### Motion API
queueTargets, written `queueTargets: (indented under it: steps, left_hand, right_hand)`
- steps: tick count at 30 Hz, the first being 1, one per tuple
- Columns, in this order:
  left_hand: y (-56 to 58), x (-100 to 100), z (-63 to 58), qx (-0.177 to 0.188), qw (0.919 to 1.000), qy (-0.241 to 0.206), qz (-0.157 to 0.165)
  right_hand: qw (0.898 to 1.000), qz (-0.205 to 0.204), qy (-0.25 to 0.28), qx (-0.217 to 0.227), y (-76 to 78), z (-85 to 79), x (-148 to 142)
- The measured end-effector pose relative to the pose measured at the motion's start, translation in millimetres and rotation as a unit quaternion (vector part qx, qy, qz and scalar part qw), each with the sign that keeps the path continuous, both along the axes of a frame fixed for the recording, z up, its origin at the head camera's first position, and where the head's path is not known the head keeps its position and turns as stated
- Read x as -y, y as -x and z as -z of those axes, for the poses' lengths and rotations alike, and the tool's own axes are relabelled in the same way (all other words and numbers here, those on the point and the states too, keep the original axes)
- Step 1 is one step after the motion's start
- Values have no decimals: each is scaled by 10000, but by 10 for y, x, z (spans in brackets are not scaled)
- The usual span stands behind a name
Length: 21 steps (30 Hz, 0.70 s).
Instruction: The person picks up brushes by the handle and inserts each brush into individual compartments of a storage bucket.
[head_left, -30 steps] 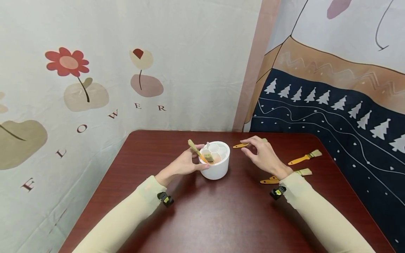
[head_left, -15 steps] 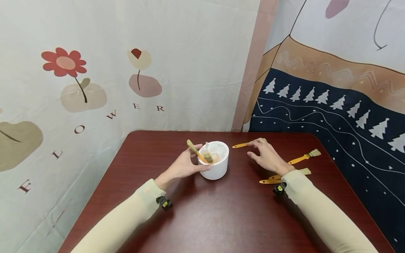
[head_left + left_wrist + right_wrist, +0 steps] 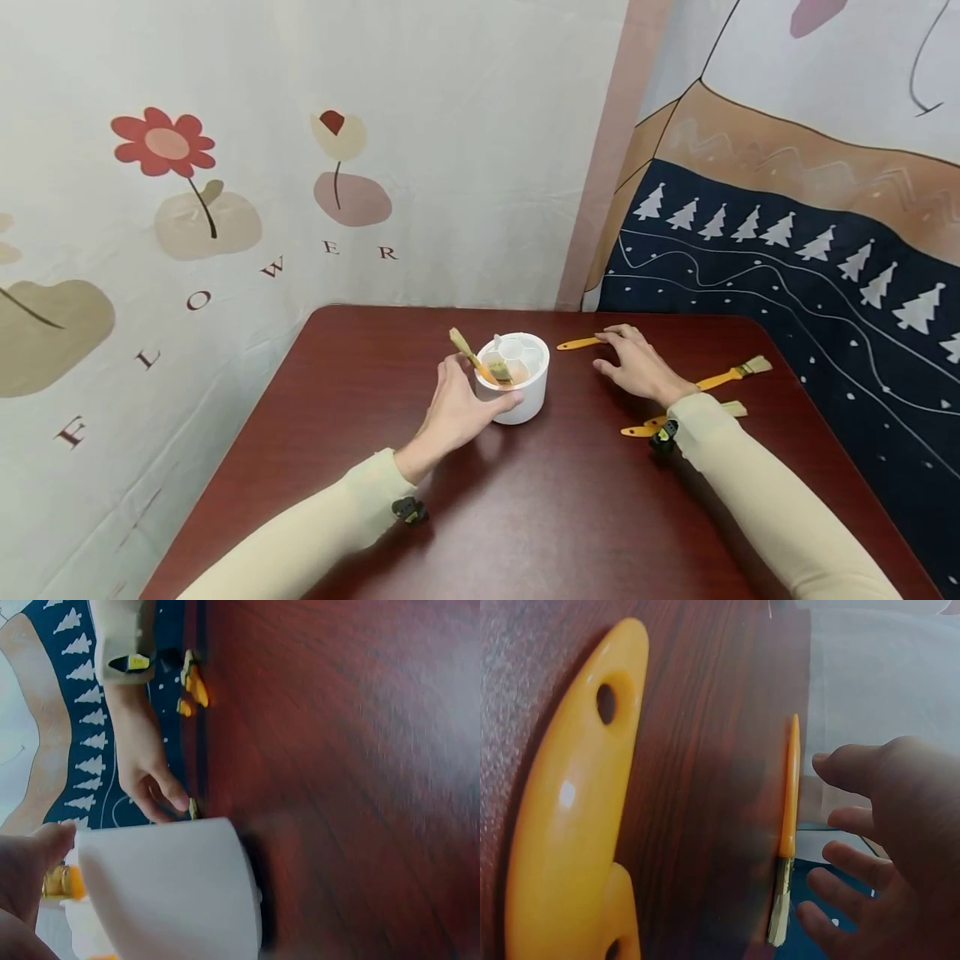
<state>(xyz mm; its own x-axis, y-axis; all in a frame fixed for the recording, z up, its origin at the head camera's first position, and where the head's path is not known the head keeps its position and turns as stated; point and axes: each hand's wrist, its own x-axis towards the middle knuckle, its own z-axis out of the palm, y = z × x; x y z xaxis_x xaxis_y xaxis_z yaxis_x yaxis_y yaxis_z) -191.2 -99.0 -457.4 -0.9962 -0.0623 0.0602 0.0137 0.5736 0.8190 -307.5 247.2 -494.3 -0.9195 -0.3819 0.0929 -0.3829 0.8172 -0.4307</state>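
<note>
A white round tub (image 3: 521, 404) with a divided insert stands on the table. My left hand (image 3: 453, 408) holds it, thumb on the near side and fingers on the left; in the left wrist view its white wall (image 3: 172, 885) fills the lower part. A paintbrush (image 3: 463, 343) leans in the tub with bristles up, and a second set of bristles (image 3: 498, 372) shows inside. My right hand (image 3: 637, 367) is over another paintbrush (image 3: 577, 343), covering its bristle end in the head view. The right wrist view shows this brush (image 3: 789, 802) lying apart from my spread fingers.
To the right lies a paintbrush (image 3: 720, 380). Nearer me, overlapping yellow brush handles (image 3: 637, 432) lie partly under my right wrist; one handle (image 3: 570, 795) looms large in the right wrist view. A printed curtain (image 3: 465, 167) stands behind the dark red table (image 3: 525, 517).
My right hand has shifted right along the brush, baring more of its handle. My left forearm has swung right and nearer me, with the thumb further round the tub's front. The tub stays put.
</note>
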Motion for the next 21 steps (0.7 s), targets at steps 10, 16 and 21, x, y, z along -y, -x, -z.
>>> queueTargets:
  steps: [10,16,21]
  left_hand:
    - [-10,-153,-4,-5,9996,-198,-212]
    - [8,-182,-9,-3,9995,-233,-234]
    - [31,-168,-12,-5,9994,-288,-167]
  right_hand:
    - [9992,64,-295,275,26,2,-27]
    - [9986,79,-398,351,60,-19,-43]
    - [9980,64,-488,401,100,-11,-52]
